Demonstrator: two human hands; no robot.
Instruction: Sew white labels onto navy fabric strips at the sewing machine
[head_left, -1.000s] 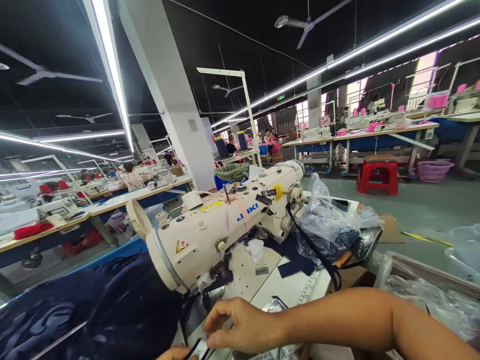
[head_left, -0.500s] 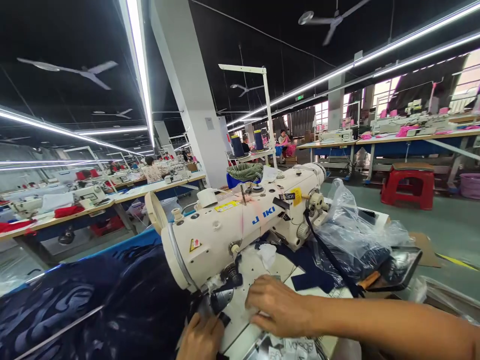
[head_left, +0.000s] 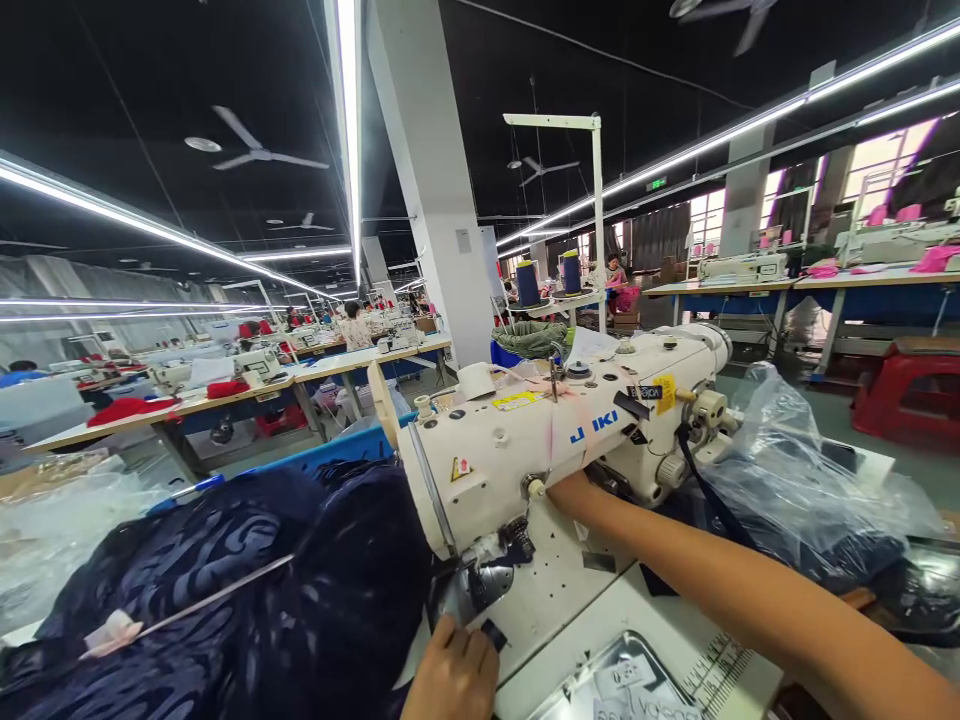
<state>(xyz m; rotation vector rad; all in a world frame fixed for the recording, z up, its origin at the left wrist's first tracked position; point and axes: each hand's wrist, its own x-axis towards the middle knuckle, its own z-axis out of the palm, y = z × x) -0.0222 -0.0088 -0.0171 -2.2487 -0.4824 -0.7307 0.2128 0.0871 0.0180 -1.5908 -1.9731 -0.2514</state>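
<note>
Your left hand [head_left: 454,670] sits low at the head end of the sewing machine [head_left: 510,450], fingers bent and close together; a small dark piece [head_left: 493,632] shows just beside the fingertips, and whether they grip it cannot be told. Your right hand [head_left: 574,497] reaches beneath the machine's arm, its fingers hidden, their opening and any hold undetermined. Dark blue cloth [head_left: 360,590] is heaped left of the machine; a metal tray [head_left: 589,672] bearing white labels [head_left: 637,690] lies right of your left hand.
</note>
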